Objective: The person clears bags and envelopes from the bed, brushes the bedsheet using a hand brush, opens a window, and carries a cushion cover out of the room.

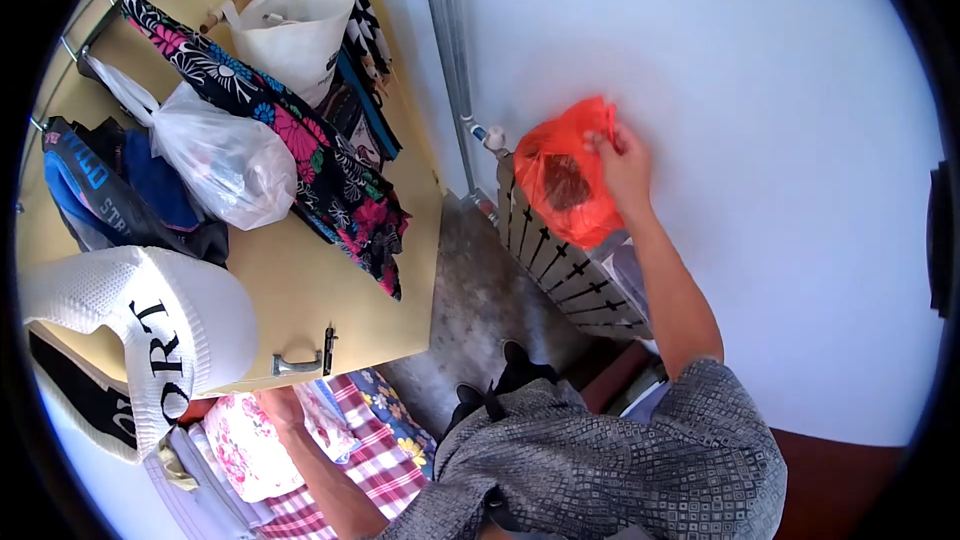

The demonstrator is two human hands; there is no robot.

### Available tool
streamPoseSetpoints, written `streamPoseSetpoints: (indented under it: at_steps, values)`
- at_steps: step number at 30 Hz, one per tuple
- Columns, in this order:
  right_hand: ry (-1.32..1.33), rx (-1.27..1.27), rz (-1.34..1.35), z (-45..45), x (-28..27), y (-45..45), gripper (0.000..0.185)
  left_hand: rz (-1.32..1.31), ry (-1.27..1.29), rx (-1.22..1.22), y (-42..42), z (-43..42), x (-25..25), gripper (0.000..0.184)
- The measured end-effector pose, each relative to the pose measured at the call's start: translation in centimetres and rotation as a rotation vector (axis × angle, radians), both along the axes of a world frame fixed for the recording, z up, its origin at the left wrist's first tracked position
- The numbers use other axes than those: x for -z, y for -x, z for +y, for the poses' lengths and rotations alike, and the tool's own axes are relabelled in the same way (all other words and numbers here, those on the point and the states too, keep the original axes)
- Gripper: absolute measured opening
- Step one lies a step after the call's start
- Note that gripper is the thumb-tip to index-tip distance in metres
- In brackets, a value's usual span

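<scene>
My right hand (624, 162) is closed on the gathered top of a red plastic bag (545, 180), which hangs beside the pale wall. Something dark brown shows through the thin plastic, but I cannot make out what it is. At the lower left, my left hand (280, 406) is by the edge of a yellowish door (290, 325), close to a white cloth with pink flowers (240, 445). The door hides the fingers of that hand. Below it lie a red-and-white checked cloth (355, 415) and a blue cloth with yellow flowers (395, 420).
On the door hang a white visor cap (215, 315), a white plastic bag (225, 165), a black floral cloth (290, 130) and a white tote (295, 35). A metal handle (297, 365) sticks out. A bin with dark cross patterns (540, 250) stands under the red bag.
</scene>
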State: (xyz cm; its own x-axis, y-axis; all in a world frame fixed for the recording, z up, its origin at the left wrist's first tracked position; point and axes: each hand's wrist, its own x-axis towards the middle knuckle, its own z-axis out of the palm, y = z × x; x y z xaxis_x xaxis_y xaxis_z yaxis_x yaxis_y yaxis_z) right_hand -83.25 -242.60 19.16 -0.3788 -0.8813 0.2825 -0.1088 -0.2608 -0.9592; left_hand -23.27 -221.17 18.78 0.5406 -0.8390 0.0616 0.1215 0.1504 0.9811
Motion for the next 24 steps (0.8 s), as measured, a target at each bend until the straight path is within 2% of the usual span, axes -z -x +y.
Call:
streamPoseSetpoints:
  at_steps: [2, 3, 5, 6, 8, 9, 11, 15, 17, 18, 20, 24]
  values:
    - [-0.043, 0.131, 0.302, 0.8, 1.1, -0.1, 0.023, -0.032, -0.04, 0.002, -0.1, -0.1, 0.2, 0.039]
    - [-0.047, 0.13, 0.303, 1.7, 0.4, -0.9, 0.023, 0.003, -0.016, -0.004, 0.1, -0.3, 0.1, 0.04]
    - [0.101, 0.229, 0.805, 4.0, -1.9, -3.1, 0.038, 0.038, 0.004, -0.011, 0.1, -0.4, 0.3, 0.04]
    - [0.097, 0.227, 0.806, 4.5, -1.1, -3.7, 0.038, 0.014, 0.005, -0.02, -0.1, -0.2, 0.8, 0.04]
    - [0.087, 0.15, 1.041, 5.3, 1.3, -5.0, 0.051, -0.009, 0.001, -0.029, -0.3, 0.7, 1.4, 0.041]
    - [0.082, 0.166, 1.031, 6.0, 2.0, -6.4, 0.051, -0.012, -0.01, -0.011, -0.9, 0.5, 1.2, 0.043]
    - [-0.163, 0.061, 1.201, 7.0, 3.3, -9.1, 0.058, -0.022, 0.005, -0.015, -1.6, 0.0, 0.7, 0.044]
    - [-0.032, 0.092, 1.274, 5.5, 7.9, -8.9, 0.057, -0.039, 0.009, -0.002, -4.4, 0.6, 2.9, 0.049]
    - [-0.217, 0.035, 1.099, 4.7, 8.6, -8.4, 0.045, -0.076, 0.019, 0.043, -5.3, 0.1, 3.1, 0.049]
    - [-0.219, 0.04, 1.095, 4.3, 8.8, -8.4, 0.045, -0.111, 0.027, 0.082, -5.5, -0.1, 2.9, 0.05]
    - [-0.094, 0.022, 1.041, 3.6, 9.1, -8.5, 0.042, -0.11, 0.035, 0.087, -6.0, -0.6, 2.4, 0.051]
    - [-0.032, 0.016, 0.99, 2.9, 10.2, -8.5, 0.037, -0.057, -0.05, 0.095, -5.3, -0.5, 2.0, 0.047]
